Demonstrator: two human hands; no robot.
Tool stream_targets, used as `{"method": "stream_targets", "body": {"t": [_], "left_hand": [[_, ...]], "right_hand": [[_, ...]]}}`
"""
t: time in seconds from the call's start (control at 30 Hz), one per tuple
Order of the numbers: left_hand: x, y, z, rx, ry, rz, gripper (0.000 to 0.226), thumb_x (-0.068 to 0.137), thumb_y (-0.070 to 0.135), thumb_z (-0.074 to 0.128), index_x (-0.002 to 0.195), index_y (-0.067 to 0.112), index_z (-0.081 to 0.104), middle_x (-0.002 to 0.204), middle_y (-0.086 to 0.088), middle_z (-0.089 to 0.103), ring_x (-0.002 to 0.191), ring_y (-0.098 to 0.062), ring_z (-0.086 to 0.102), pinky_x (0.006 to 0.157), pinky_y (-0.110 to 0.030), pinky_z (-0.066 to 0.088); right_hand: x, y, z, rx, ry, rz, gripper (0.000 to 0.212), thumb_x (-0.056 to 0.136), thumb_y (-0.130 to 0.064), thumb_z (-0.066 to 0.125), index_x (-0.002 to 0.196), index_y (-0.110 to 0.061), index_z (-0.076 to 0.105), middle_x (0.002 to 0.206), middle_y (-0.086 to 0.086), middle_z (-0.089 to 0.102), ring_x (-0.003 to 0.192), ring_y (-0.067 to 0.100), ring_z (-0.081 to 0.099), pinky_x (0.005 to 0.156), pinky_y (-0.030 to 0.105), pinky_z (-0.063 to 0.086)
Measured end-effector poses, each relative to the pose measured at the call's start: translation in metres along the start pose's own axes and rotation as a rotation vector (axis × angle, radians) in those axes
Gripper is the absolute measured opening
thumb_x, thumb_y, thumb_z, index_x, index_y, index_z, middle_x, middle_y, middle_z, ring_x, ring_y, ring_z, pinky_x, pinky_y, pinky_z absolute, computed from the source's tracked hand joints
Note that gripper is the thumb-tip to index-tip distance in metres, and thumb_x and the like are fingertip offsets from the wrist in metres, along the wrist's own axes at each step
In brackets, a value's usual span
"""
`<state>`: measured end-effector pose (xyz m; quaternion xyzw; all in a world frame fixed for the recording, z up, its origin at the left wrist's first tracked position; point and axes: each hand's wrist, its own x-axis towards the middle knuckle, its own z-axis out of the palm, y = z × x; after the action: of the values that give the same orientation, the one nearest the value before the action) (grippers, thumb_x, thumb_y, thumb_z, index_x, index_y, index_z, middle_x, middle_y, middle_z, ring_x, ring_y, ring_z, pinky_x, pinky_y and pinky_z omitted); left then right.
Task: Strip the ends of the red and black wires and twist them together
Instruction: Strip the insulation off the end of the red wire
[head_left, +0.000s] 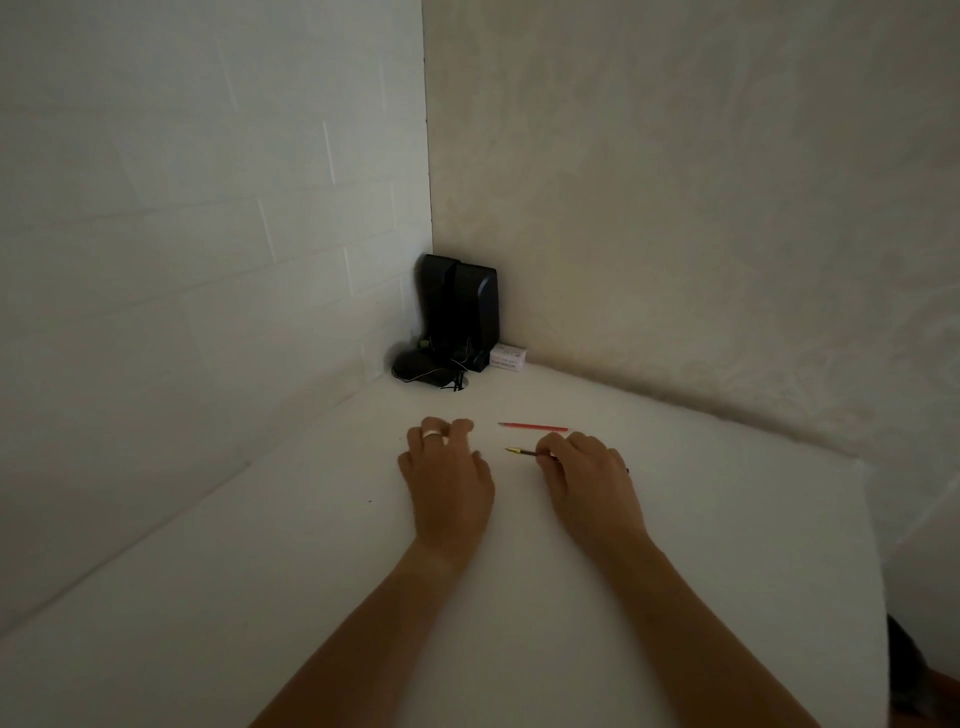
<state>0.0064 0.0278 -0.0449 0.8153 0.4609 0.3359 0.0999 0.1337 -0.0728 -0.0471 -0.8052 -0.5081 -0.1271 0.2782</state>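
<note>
Right hand (587, 478) fingers pinch thin black wire (524, 452), brassy tip, probably stripped; left hand (449, 467) fingers curled, empty; red wire (532, 426) lies straight on matte white table (519, 597).

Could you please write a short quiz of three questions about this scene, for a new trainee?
1. True or false: the red wire lies on the white table, touched by neither hand.
2. Which hand pinches the black wire? A) left hand B) right hand C) neither
3. Fill in: the black speakers stand in the ____ of the walls, beyond the hands.

Key: 1. True. 2. B; a bare metal tip shows at the free end of the wire. 3. corner.
</note>
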Motion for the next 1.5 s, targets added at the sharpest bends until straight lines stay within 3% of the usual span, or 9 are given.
{"method": "stream_targets", "body": {"t": [0.1,0.17,0.47,0.63,0.8,1.03,1.23,1.33,1.5], "left_hand": [[-0.0021,0.0045,0.0002,-0.043,-0.027,0.235,0.031,0.089,0.02,0.061,0.12,0.026,0.062,0.12,0.001,0.053,0.116,-0.019,0.046,0.091,-0.032,0.039],[-0.0026,0.0037,0.0016,-0.057,-0.043,0.302,0.021,0.092,0.022,0.061,0.112,0.027,0.066,0.115,0.004,0.056,0.112,-0.017,0.048,0.089,-0.03,0.037],[-0.0005,0.0025,0.0048,-0.063,-0.04,0.283,0.013,0.095,0.02,0.058,0.096,0.026,0.07,0.095,0.004,0.062,0.097,-0.017,0.051,0.077,-0.026,0.032],[-0.0005,0.0007,0.0078,0.002,-0.085,0.325,0.023,0.086,0.006,0.055,0.086,0.028,0.064,0.088,0.005,0.055,0.09,-0.017,0.049,0.072,-0.026,0.034],[-0.001,0.0007,0.0065,-0.007,-0.081,0.317,0.025,0.079,0.002,0.055,0.079,0.027,0.061,0.085,0.004,0.052,0.085,-0.018,0.048,0.071,-0.03,0.041],[0.0002,-0.0004,0.0069,-0.027,-0.048,0.287,0.017,0.092,0.013,0.053,0.084,0.025,0.063,0.089,0.002,0.054,0.086,-0.018,0.048,0.072,-0.03,0.04],[0.0013,-0.0001,0.0078,-0.037,-0.068,0.276,0.016,0.094,0.015,0.055,0.087,0.026,0.064,0.09,0.004,0.053,0.088,-0.017,0.048,0.075,-0.029,0.041],[0.0017,-0.0005,0.008,-0.045,-0.068,0.273,0.013,0.095,0.017,0.057,0.09,0.025,0.066,0.092,0.003,0.056,0.091,-0.017,0.049,0.075,-0.028,0.037],[0.0012,0.0005,0.0087,-0.047,-0.082,0.282,0.014,0.097,0.022,0.054,0.093,0.024,0.066,0.093,0.002,0.056,0.092,-0.018,0.049,0.078,-0.03,0.04]], "right_hand": [[0.0002,0.0005,0.0006,0.005,-0.004,-0.013,0.014,0.099,-0.025,0.05,0.099,-0.023,0.064,0.084,-0.001,0.063,0.077,0.02,0.057,0.08,0.036,0.044],[0.0012,0.0011,0.0014,-0.011,-0.018,-0.029,0.018,0.1,-0.026,0.047,0.102,-0.024,0.065,0.088,-0.001,0.065,0.083,0.021,0.059,0.081,0.036,0.043],[-0.0003,0.0007,0.0024,-0.064,-0.025,-0.053,0.021,0.1,-0.023,0.044,0.096,-0.024,0.065,0.084,-0.004,0.065,0.084,0.019,0.06,0.082,0.034,0.039],[-0.0007,0.0022,0.0012,-0.077,-0.021,-0.079,0.017,0.099,-0.027,0.048,0.093,-0.027,0.064,0.08,-0.006,0.063,0.08,0.018,0.06,0.08,0.033,0.039],[-0.0002,0.0014,0.0005,-0.03,-0.03,-0.077,0.005,0.096,-0.032,0.055,0.098,-0.031,0.058,0.094,-0.012,0.06,0.088,0.014,0.053,0.086,0.031,0.034],[-0.0008,0.0001,0.0014,-0.035,-0.011,-0.056,0.02,0.099,-0.035,0.045,0.098,-0.026,0.063,0.097,-0.008,0.061,0.093,0.015,0.056,0.091,0.034,0.038],[0.0007,-0.0026,-0.0028,0.07,-0.038,-0.057,0.011,0.093,-0.029,0.06,0.093,-0.022,0.052,0.095,-0.006,0.058,0.075,0.013,0.049,0.08,0.036,0.049],[0.0005,-0.0035,-0.0018,0.073,-0.038,-0.057,0.014,0.096,-0.032,0.055,0.104,-0.022,0.061,0.103,-0.005,0.066,0.085,0.017,0.062,0.085,0.039,0.05],[-0.0005,-0.0019,-0.0033,0.017,-0.01,-0.091,0.014,0.098,-0.025,0.053,0.095,-0.02,0.066,0.093,-0.003,0.063,0.088,0.017,0.059,0.082,0.035,0.045]]}}
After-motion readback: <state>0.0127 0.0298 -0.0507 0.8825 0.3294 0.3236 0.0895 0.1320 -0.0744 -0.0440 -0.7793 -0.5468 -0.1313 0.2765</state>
